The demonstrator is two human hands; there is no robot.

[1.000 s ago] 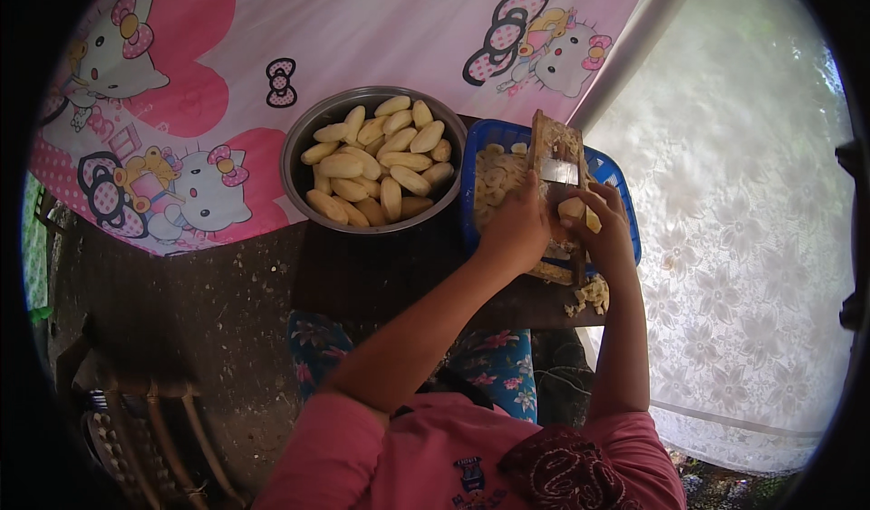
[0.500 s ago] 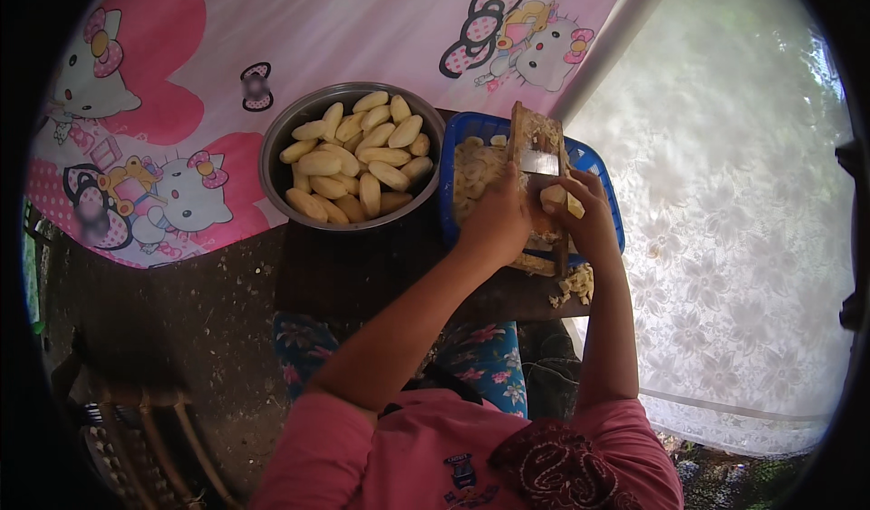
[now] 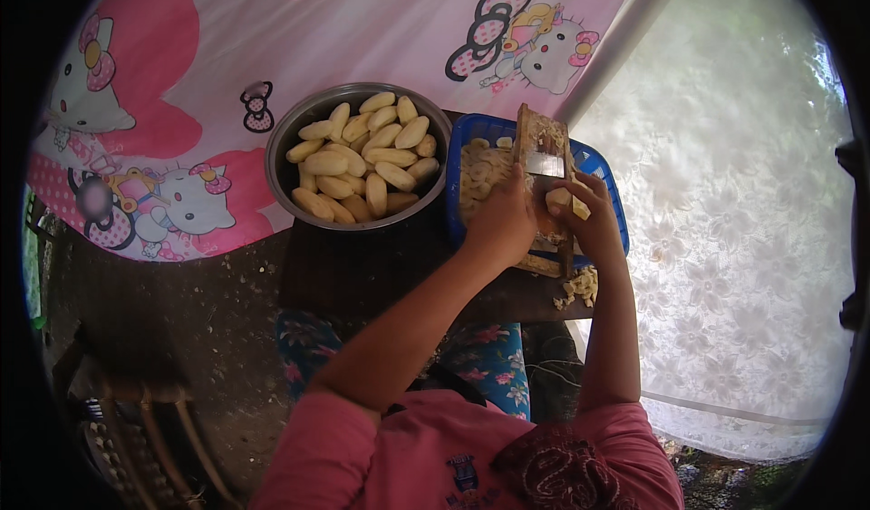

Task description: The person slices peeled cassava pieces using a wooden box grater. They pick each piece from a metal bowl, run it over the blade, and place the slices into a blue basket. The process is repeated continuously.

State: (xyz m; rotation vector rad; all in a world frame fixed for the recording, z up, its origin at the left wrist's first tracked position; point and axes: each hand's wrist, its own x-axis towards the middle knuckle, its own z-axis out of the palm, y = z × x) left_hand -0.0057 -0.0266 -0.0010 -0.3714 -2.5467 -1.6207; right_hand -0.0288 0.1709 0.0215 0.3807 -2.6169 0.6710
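Over a blue basket [image 3: 618, 198], right hand [image 3: 594, 226] grips a peeled piece [image 3: 558, 198] (pale yellow), left hand [image 3: 503, 225] a slicer [image 3: 544, 148].

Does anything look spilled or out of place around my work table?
Yes, mildly: a small heap of pale scraps lies on the dark table near its front right corner, outside the blue basket that holds the slices. It looks like spillage, though it may be deliberate.
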